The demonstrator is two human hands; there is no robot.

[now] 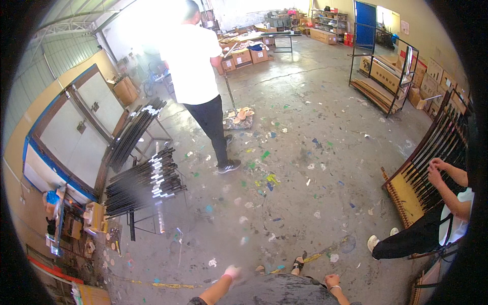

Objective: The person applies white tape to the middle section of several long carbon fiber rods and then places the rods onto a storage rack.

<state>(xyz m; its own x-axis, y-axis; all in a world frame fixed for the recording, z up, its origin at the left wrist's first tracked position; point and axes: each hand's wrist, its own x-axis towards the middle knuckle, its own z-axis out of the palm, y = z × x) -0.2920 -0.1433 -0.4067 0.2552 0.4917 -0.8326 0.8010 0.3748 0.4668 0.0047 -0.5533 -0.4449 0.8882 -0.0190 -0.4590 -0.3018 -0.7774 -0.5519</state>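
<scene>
My left hand (233, 272) hangs at the lower middle of the view, smeared, so its fingers do not read clearly. Nothing shows in it. Lower right of the middle, my right hand (332, 280) has its fingers curled in, with a light band at the wrist and no object visible. Both hands are apart from any work surface, over the concrete floor (284, 213). Between them are my dark top (274, 291) and a sandalled foot (298, 265).
A person in white (195, 66) stands ahead beside a long-handled sweeper (231, 96). Black tubes (145, 183) lie stacked on stands at left. At right, another person's hands (437, 170) are near a rack of dark rods (432, 157). Colourful scraps (272, 178) litter the floor.
</scene>
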